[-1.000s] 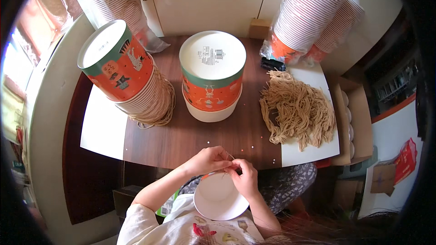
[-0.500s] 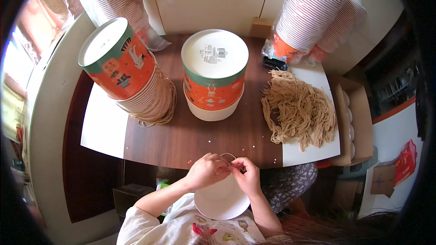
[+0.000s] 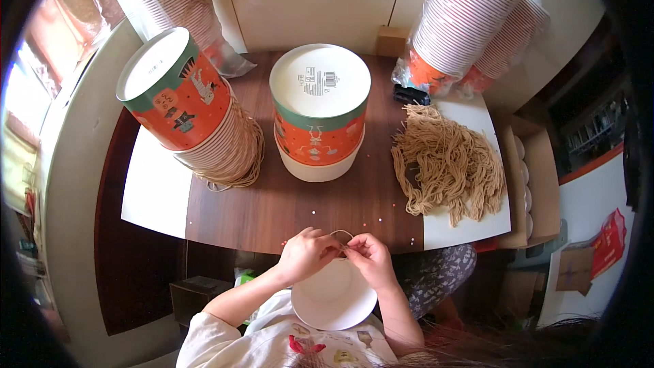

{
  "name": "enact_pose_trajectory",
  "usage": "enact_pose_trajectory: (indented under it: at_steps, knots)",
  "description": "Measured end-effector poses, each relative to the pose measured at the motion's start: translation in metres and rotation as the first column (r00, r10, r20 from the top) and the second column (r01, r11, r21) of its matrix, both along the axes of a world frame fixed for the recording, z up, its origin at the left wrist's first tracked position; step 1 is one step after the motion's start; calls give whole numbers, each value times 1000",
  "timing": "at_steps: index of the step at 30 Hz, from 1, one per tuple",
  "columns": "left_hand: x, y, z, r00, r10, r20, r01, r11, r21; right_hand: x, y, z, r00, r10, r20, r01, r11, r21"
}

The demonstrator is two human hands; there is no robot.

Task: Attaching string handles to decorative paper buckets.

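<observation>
In my lap rests a white paper bucket [image 3: 334, 307], its pale inside facing up toward me. At its far rim my left hand [image 3: 306, 255] and my right hand [image 3: 371, 259] meet, fingertips pinched together. Between them a thin tan cord [image 3: 342, 232] makes a small loop above the fingers, and both hands grip it. Where the cord meets the bucket is hidden by my fingers.
On the table [image 3: 272, 211] stand an upturned orange and green bucket [image 3: 317, 143] and a nested stack of corded buckets [image 3: 184, 109]. A heap of tan cords [image 3: 449, 163] lies at right, before plastic-wrapped bucket stacks [image 3: 466, 17]. A cardboard box [image 3: 541, 184] sits beyond the right edge.
My fingers have shifted slightly around the cord, and the right hand has moved a little to the right. The bucket and everything on the table stay in place.
</observation>
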State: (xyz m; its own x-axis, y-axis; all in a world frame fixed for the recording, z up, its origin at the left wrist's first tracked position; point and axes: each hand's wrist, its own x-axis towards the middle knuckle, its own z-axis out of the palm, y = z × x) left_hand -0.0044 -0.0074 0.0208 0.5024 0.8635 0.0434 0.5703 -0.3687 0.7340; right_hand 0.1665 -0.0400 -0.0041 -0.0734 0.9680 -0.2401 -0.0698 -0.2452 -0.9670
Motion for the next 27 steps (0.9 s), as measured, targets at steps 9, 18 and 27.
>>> enact_pose_trajectory:
  at_steps: [9,18,27]
  knots:
    - [2,0,-2,999,22,25,-22,999,24,3,2,-7,994,-12,-110,6,999,-48]
    - [3,2,-4,958,151,244,-51,927,-371,3,4,-2,991,50,-126,-57,997,-56]
    - [0,2,-17,889,243,389,97,730,-677,4,4,-6,989,48,-143,-57,997,-60]
